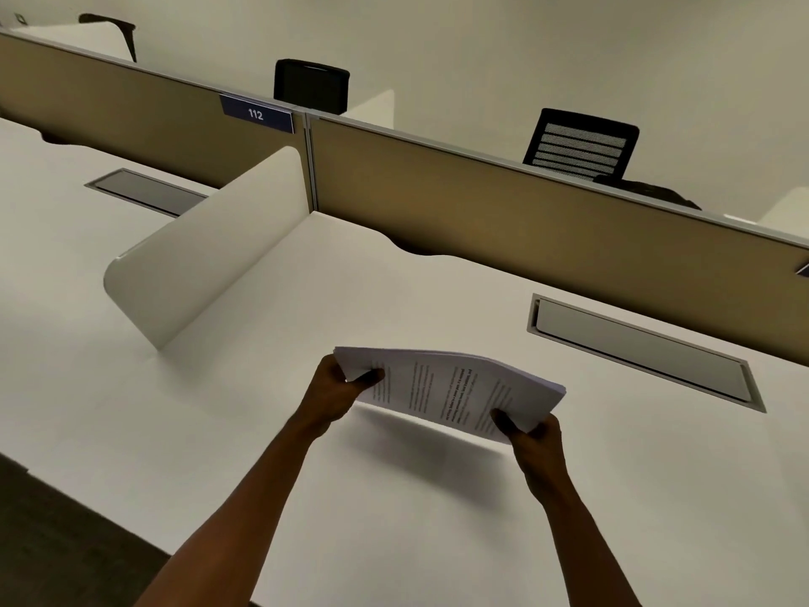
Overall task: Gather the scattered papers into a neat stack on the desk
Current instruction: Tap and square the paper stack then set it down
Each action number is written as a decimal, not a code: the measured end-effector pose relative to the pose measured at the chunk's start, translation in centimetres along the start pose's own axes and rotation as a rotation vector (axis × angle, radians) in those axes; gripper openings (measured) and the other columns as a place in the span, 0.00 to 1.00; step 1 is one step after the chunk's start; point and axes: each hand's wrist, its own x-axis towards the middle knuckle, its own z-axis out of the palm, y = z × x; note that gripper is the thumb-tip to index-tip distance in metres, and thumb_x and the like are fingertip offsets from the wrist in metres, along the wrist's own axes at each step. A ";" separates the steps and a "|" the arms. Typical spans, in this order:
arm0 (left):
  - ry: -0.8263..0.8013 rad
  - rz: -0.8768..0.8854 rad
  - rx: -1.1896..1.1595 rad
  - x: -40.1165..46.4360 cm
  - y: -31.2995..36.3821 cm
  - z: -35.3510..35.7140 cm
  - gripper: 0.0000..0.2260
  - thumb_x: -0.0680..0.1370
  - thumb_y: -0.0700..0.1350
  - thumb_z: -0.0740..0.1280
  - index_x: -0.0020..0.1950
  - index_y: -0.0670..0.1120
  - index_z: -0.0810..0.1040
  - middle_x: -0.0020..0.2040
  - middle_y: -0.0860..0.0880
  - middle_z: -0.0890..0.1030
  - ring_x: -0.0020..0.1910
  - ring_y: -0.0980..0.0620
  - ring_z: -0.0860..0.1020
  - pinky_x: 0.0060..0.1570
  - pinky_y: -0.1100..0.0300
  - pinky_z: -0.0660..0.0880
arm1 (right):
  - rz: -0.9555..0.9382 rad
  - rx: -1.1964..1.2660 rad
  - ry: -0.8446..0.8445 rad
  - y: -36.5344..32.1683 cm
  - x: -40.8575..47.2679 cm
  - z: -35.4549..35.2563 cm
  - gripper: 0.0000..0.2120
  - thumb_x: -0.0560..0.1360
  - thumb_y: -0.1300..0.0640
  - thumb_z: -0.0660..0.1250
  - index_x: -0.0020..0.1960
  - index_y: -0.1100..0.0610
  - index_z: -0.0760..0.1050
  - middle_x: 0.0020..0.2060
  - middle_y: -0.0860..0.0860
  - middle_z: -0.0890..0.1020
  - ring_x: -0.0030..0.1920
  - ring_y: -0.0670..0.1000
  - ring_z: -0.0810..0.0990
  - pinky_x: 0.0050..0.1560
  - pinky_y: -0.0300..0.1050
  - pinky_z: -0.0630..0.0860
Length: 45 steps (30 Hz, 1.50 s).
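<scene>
A stack of printed white papers (446,392) hangs in the air above the white desk (394,519), casting a shadow below it. The sheets lie together, slightly bowed, printed side up. My left hand (337,392) grips the stack's left end, thumb on top. My right hand (532,433) grips the right near corner, thumb on top as well. No loose sheets show elsewhere on the desk.
A white curved divider (205,251) rises from the desk to the left. A tan partition (525,212) with a "112" label (256,113) runs along the back. A grey cable hatch (643,350) sits right of the papers. Black chairs (580,144) stand beyond.
</scene>
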 end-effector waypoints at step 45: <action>-0.127 0.543 0.782 1.0 10.6 0.5 0.37 0.70 0.64 0.72 0.76 0.58 0.64 0.75 0.57 0.69 0.77 0.56 0.61 0.72 0.60 0.59 | -0.361 -0.726 -0.137 -8.9 1.0 -0.6 0.09 0.72 0.64 0.72 0.46 0.51 0.82 0.36 0.38 0.80 0.38 0.38 0.79 0.35 0.32 0.71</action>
